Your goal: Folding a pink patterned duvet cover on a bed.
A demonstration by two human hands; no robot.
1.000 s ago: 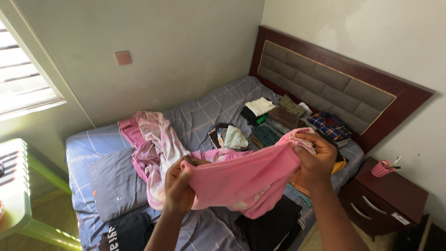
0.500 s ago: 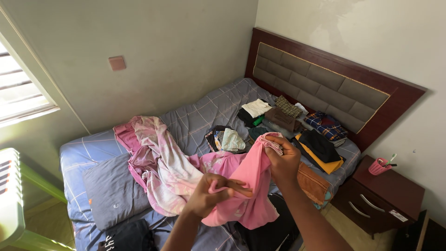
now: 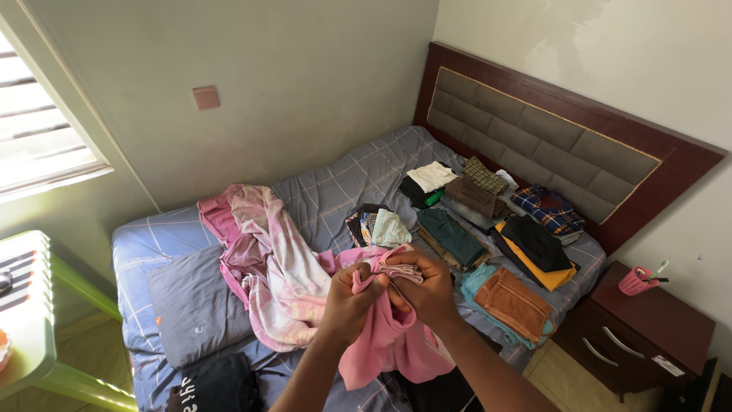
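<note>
While both hands meet at the lower centre of the frame, the left hand [image 3: 352, 299] and the right hand [image 3: 423, 286] each pinch the bunched top edge of a pink garment [image 3: 389, 343], fingers closed on the cloth. Its body hangs below them over the bed [image 3: 335, 183]. Left of the hands lies a rumpled pink patterned sheet [image 3: 271, 259]; to the right, a folded brown garment [image 3: 515, 301] on teal. A pink cup [image 3: 635, 281] stands on the nightstand [image 3: 648, 328] at lower right.
</note>
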